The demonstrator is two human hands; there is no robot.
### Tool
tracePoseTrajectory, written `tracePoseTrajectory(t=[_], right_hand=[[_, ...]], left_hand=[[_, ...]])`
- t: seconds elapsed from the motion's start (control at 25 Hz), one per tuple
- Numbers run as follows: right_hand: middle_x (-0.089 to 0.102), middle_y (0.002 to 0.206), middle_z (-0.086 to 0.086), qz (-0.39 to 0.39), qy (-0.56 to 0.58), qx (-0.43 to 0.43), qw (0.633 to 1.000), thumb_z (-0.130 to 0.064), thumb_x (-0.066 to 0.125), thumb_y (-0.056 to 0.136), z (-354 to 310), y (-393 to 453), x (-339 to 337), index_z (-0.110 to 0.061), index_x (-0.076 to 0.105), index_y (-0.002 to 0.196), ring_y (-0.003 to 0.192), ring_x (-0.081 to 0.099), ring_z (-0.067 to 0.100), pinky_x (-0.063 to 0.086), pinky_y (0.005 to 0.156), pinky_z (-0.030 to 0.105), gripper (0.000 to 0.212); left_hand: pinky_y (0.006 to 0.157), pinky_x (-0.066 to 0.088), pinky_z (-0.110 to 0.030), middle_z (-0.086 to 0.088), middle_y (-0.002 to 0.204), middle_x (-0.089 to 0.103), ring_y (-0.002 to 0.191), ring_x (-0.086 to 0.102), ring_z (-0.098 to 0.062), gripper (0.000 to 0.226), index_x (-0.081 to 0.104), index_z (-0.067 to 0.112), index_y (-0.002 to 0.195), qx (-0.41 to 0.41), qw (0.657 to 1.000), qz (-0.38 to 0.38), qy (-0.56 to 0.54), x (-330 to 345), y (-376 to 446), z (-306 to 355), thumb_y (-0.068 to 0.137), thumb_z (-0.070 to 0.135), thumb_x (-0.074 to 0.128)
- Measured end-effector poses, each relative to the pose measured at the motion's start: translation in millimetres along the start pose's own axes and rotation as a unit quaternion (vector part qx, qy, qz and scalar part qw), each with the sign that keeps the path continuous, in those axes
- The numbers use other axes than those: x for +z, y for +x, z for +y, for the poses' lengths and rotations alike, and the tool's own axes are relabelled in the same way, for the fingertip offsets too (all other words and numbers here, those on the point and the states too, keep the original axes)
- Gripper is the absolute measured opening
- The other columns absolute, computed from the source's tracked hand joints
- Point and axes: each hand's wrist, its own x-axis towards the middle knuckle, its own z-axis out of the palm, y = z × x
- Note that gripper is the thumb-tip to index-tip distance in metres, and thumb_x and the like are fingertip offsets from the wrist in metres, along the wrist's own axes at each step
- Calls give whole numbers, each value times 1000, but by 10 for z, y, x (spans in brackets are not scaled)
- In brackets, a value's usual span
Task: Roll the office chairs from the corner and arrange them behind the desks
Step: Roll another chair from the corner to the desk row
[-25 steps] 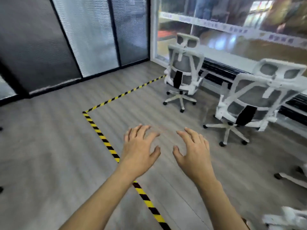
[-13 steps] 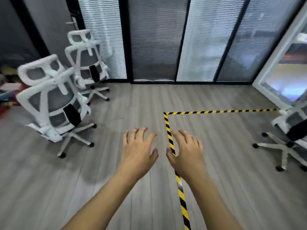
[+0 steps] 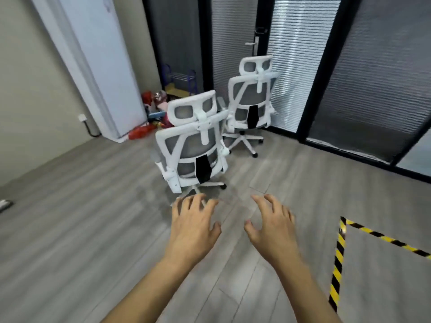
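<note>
Both hands, left hand [image 3: 194, 226] and right hand [image 3: 272, 226], hang apart, fingers spread, holding nothing. View has swung to the corner: near chair [image 3: 193, 148] now just ahead, far chair [image 3: 253, 101] beyond it. Grab comes next.

The floor [image 3: 93, 229] was laid in grey wood-grain planks with a matt finish. Both the near chair [image 3: 193, 145] and the far chair [image 3: 253, 99] were framed in smooth white plastic, their backs and headrests filled with grey mesh cloth. The hazard tape [image 3: 338, 259] was seen as a slightly glossy yellow-and-black strip. The glass partition [image 3: 291, 66] was set in matt black frames, with ribbed blinds behind the panes.
</note>
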Motion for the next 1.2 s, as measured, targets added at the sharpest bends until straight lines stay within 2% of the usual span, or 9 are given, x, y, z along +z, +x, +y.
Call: tracePoseTrajectory(t=[0.16, 0.28, 0.48, 0.76, 0.88, 1.04, 1.2], right_hand=[[51, 135, 2, -15, 30, -76, 997, -49, 59, 82, -292, 1031, 318, -32, 46, 143, 119, 52, 27, 36, 104, 45, 64], [47, 136, -2, -35, 37, -106, 993, -49, 58, 87, -430, 1708, 551, -34, 42, 145, 124, 48, 23, 30, 111, 44, 62], [43, 143, -2, -47, 21, -96, 994, -48, 58, 90, -666, 3059, 1057, -36, 37, 145, 132, 42, 21, 24, 118, 43, 60], [46, 136, -1, -29, 22, -44, 998, -45, 53, 96, -764, 4616, 1472, -32, 43, 143, 125, 47, 22, 25, 115, 42, 51], [47, 135, -1, -49, 19, -46, 998, -44, 51, 96, -714, 5243, 1776, -31, 44, 142, 125, 48, 23, 28, 114, 44, 49], [51, 136, 4, -80, -1, -52, 995, -40, 48, 98, -537, 6102, 2248, -24, 50, 138, 125, 47, 27, 34, 108, 47, 43], [53, 136, 4, -121, -12, -84, 989, -40, 51, 96, -357, 6635, 2650, -25, 53, 134, 126, 48, 28, 35, 108, 49, 41]], left_hand=[[107, 35, -49, 3, 130, 51, 116, 50, -28, 39, 51, 34, 119, -97, 995, 18, 0, 149, 561, -498, 82, 47, 54], [105, 36, -46, 2, 131, 52, 116, 50, -28, 42, 51, 34, 122, -129, 991, 26, 5, 330, 1032, -813, 82, 48, 51], [106, 35, -47, 1, 128, 54, 114, 52, -27, 38, 51, 34, 120, -132, 990, 45, -15, 773, 2262, -1482, 84, 44, 58], [105, 36, -46, 1, 131, 50, 117, 49, -28, 36, 52, 30, 123, -115, 992, 2, -43, 1223, 3873, -2184, 89, 44, 54], [103, 38, -45, 0, 134, 50, 118, 48, -28, 39, 50, 31, 127, -105, 994, -3, -36, 1483, 4348, -2371, 90, 45, 51], [106, 37, -47, -3, 139, 49, 125, 45, -29, 43, 46, 33, 135, -140, 990, -5, -30, 1906, 4895, -2600, 94, 45, 50], [108, 34, -50, -3, 133, 51, 121, 47, -29, 41, 49, 36, 131, -176, 984, -35, -2, 2336, 5157, -2721, 93, 48, 52]])
